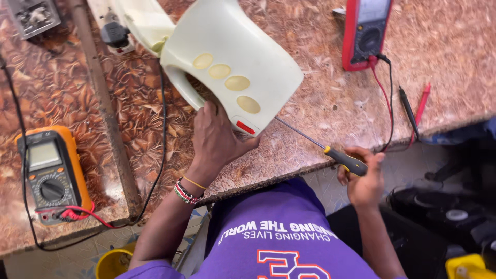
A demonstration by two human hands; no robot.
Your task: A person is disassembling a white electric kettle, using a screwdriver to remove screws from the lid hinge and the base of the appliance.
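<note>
Cream plastic kettle point(227, 62) lies tipped on the brown worktop point(444, 46), looks light, rigid, slick-walled, best gripped at handle or base where left hand point(217, 139) clasps it; right hand point(364, 181) pinches screwdriver point(330, 150).

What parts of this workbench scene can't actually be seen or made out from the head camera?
- Screwdriver tip: hidden behind the base of the cream kettle.
- Left hand fingers: tucked behind the kettle handle.
- Red multimeter: top cut off by the upper edge.
- Orange multimeter display: too small to read.
- Yellow container: cut off by the lower edge.
- Right hand palm: faces away.
</note>
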